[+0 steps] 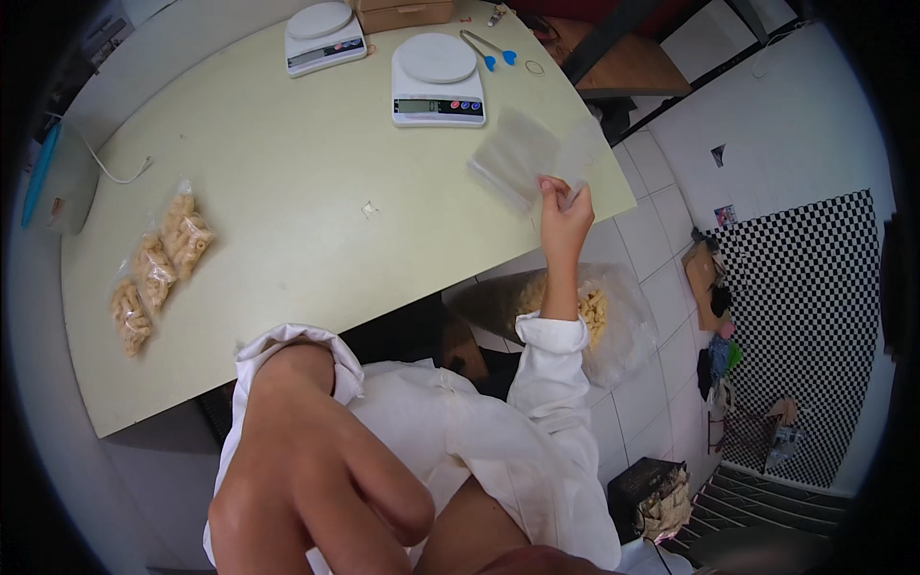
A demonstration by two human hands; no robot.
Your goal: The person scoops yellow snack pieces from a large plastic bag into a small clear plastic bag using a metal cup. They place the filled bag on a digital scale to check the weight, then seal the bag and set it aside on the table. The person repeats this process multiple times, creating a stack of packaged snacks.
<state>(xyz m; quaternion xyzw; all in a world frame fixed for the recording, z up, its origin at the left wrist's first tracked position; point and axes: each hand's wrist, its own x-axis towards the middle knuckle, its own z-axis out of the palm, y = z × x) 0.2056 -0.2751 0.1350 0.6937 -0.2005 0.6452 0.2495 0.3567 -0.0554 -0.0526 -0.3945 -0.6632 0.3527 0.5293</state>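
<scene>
My right hand (566,215) pinches a clear plastic bag (578,147) at the table's right end. Beneath and beside it is a stack of flat clear bags (514,154), blurred in part. Close to the camera is my left hand (309,460), its fingers bent down past the picture's bottom edge, so the fingertips are hidden. A white digital kitchen scale (438,79) with a bare round platform stands beyond the stack. On the table's left side lie three clear bags of pale, tube-like snacks (154,273) in a row.
A second scale (323,39) and a cardboard box (406,14) stand at the back, near blue-ended tongs (489,50). A large plastic sack of snacks (625,323) rests below the table's front edge. A lidded tub (65,180) stands at far left.
</scene>
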